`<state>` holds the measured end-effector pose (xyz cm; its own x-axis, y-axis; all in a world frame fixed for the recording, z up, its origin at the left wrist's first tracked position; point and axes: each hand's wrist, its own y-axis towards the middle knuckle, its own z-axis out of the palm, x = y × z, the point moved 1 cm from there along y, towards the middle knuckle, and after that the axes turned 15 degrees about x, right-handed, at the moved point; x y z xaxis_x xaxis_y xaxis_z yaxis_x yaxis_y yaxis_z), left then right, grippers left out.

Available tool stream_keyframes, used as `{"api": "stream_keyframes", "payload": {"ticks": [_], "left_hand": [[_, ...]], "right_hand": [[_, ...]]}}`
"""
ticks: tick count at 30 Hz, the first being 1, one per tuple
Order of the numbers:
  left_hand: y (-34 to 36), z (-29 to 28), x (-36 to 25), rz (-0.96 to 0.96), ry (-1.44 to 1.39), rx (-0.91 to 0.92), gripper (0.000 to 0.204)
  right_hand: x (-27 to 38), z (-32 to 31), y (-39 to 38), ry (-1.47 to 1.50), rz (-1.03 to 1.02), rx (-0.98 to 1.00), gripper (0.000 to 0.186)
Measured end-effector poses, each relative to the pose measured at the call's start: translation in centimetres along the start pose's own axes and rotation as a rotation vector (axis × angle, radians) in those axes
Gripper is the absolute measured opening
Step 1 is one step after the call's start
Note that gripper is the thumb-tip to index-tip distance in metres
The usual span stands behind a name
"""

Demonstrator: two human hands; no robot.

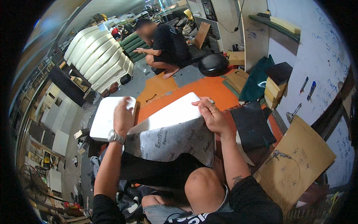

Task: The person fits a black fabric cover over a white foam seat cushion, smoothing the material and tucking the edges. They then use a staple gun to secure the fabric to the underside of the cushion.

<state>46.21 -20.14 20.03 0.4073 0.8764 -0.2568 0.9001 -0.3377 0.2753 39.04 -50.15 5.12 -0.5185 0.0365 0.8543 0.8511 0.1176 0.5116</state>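
A white cushion pad (175,108) with rounded corners tilts in front of me, its near part covered by grey printed fabric (169,143). My right hand (211,114) is closed on the pad's far right corner, thumb and fingers pinching the edge. My left hand (123,117), with a metal watch on the wrist, is over a second white pad (102,119) at the left. Motion smears its fingers, so whether they grip anything is unclear. Black cloth (149,168) lies across my lap below the grey fabric.
A person (167,44) squats beyond the orange floor sheet (205,89). White foam cushions (99,59) are stacked at far left. On the right are a black sheet (253,125), a brown board (298,164) with an air gun (278,154), and yellow foam blocks (274,91).
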Motion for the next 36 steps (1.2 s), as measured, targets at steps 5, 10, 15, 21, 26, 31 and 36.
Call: {"api": "stream_keyframes", "payload": {"ticks": [5, 10, 15, 21, 26, 31, 36], "left_hand": [[-6.3, 1.4, -7.2, 0.579, 0.039, 0.206, 0.061], [-10.1, 6.4, -9.8, 0.586, 0.753, 0.347, 0.084], [-8.4, 7.5, -9.0, 0.627, 0.747, 0.211, 0.074], [-6.5, 5.5, -10.9, 0.572, 0.410, 0.260, 0.092], [-2.7, 6.6, -13.6, 0.580, 0.243, 0.224, 0.060], [1.2, 6.5, -13.7, 0.458, -0.188, 0.659, 0.042], [3.1, 6.5, -12.4, 0.461, -0.220, 0.636, 0.034]], "right_hand": [[-1.0, -0.3, 0.7, -0.127, -0.138, -0.044, 0.030], [-2.3, -0.4, 1.5, 0.002, -0.021, -0.007, 0.030], [-2.9, -0.8, 2.7, 0.103, -0.029, 0.007, 0.028], [-3.4, -0.8, 3.0, 0.164, -0.011, 0.011, 0.027], [-3.7, -1.1, 2.0, 0.293, -0.073, -0.034, 0.026], [-3.5, -1.1, 1.7, 0.263, -0.075, -0.109, 0.024], [-2.0, 1.7, -1.5, -0.259, -0.251, -0.793, 0.037]]}}
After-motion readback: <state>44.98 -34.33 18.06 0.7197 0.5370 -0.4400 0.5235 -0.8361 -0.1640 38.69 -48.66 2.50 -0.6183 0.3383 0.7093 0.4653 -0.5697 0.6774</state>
